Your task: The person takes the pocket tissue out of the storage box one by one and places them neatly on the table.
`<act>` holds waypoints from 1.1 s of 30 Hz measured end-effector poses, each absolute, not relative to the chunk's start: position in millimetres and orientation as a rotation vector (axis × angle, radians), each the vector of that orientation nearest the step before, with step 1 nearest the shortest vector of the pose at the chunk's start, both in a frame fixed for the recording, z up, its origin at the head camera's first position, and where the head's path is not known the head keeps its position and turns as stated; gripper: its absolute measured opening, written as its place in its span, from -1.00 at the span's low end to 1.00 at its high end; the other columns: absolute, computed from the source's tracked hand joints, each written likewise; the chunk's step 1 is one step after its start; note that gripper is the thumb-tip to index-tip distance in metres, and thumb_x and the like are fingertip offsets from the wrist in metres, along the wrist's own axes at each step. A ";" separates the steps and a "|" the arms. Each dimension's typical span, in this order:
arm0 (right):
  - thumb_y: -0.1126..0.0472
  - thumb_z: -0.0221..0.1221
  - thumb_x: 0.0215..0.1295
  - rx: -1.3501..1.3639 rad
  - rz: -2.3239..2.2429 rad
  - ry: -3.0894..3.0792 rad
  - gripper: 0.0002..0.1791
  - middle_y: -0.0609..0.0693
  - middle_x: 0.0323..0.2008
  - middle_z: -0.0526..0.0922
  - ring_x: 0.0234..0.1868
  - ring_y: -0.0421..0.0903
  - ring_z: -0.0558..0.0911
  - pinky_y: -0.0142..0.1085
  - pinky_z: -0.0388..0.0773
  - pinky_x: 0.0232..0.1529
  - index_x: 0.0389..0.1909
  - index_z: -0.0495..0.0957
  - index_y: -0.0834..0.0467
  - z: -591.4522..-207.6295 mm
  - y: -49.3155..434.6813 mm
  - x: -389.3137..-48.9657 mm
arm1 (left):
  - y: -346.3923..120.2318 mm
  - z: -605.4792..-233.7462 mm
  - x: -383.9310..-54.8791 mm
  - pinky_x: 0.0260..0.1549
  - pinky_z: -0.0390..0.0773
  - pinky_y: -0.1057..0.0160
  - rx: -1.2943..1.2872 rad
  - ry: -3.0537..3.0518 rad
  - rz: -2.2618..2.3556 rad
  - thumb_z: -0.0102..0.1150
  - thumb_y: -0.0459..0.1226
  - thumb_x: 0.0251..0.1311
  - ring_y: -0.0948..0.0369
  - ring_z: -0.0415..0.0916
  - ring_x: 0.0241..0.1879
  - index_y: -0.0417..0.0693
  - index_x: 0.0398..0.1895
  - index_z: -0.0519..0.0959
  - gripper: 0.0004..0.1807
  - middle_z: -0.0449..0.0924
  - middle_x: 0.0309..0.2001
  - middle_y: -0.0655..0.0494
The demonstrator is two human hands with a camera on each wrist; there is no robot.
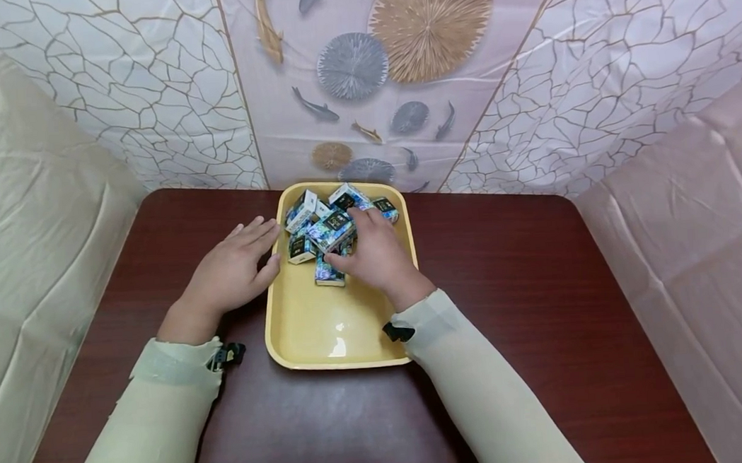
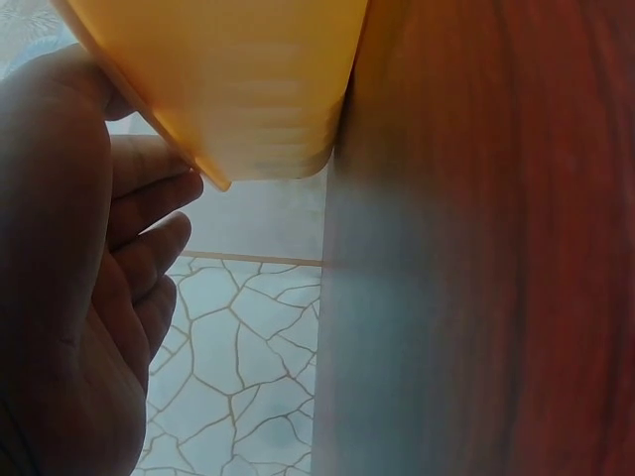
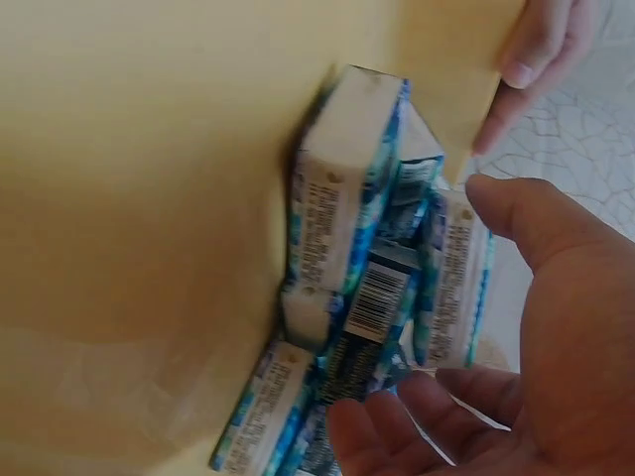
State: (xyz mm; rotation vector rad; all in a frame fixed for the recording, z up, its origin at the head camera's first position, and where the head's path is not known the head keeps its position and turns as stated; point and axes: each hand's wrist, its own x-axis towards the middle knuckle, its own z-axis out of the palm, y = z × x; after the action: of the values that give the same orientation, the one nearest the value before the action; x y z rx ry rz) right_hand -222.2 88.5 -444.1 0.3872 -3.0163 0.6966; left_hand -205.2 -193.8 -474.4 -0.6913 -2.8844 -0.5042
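Observation:
A yellow tray (image 1: 332,333) holds a heap of small blue-patterned cartons (image 1: 302,248) with dark labels and white sides, piled at its far end. My right hand (image 1: 382,255) reaches over the heap. Its thumb and fingers hold the topmost carton (image 3: 451,278) at opposite sides, seen closest in the right wrist view. That carton lies tilted on the others. At the tray's left side, my left hand (image 1: 235,264) rests with fairly straight fingers against the rim. In the left wrist view its fingertips (image 2: 184,183) touch the tray's outer edge (image 2: 213,178).
The tray stands on a dark red-brown table (image 1: 509,308), near its back edge. A patterned cloth (image 1: 361,69) with fish and round shapes hangs behind. Pale drapes (image 1: 694,190) border both sides. Each wrist wears a dark strap (image 1: 227,355).

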 end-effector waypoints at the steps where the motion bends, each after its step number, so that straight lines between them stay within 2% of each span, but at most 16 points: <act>1: -0.40 0.44 0.10 0.381 0.692 -3.025 0.16 0.13 0.43 0.39 0.40 0.10 0.46 0.01 0.54 0.41 0.60 0.24 0.10 -444.8 88.7 -222.1 | -193.2 -474.1 -205.0 0.63 0.13 -0.14 -0.691 -2.886 -0.506 0.02 0.03 0.54 -0.01 0.14 0.64 -0.07 0.60 0.33 -0.32 0.30 0.60 -0.01; 12: -0.47 0.41 0.08 0.372 0.684 -3.016 0.15 0.10 0.42 0.42 0.43 0.09 0.44 0.01 0.52 0.43 0.56 0.29 0.08 -451.6 87.8 -224.9 | -192.8 -473.2 -204.1 0.64 0.12 -0.13 -0.684 -2.891 -0.532 -0.02 0.04 0.55 -0.02 0.14 0.65 -0.08 0.60 0.32 -0.32 0.29 0.60 0.00; 20: -0.45 0.42 0.09 0.402 0.686 -3.001 0.12 0.11 0.39 0.45 0.42 0.09 0.43 0.01 0.48 0.47 0.52 0.34 0.14 -452.3 86.4 -227.0 | -192.8 -472.9 -204.6 0.63 0.12 -0.15 -0.681 -2.891 -0.537 -0.02 0.04 0.56 -0.03 0.14 0.64 -0.08 0.60 0.33 -0.33 0.30 0.60 -0.02; 33: -0.44 0.43 0.07 0.389 0.692 -2.996 0.18 0.11 0.45 0.38 0.49 0.10 0.37 0.01 0.45 0.49 0.60 0.25 0.07 -452.9 83.5 -228.0 | -192.8 -475.4 -206.4 0.63 0.13 -0.15 -0.695 -2.876 -0.541 -0.01 0.02 0.55 -0.03 0.15 0.64 -0.09 0.59 0.34 -0.33 0.32 0.59 -0.03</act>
State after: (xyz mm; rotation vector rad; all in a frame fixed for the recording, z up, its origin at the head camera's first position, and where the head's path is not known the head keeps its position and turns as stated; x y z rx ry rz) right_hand -228.0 83.5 -452.9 0.3889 -2.9963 0.6916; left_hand -206.4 -192.8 -475.4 -0.6951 -2.8760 -0.5406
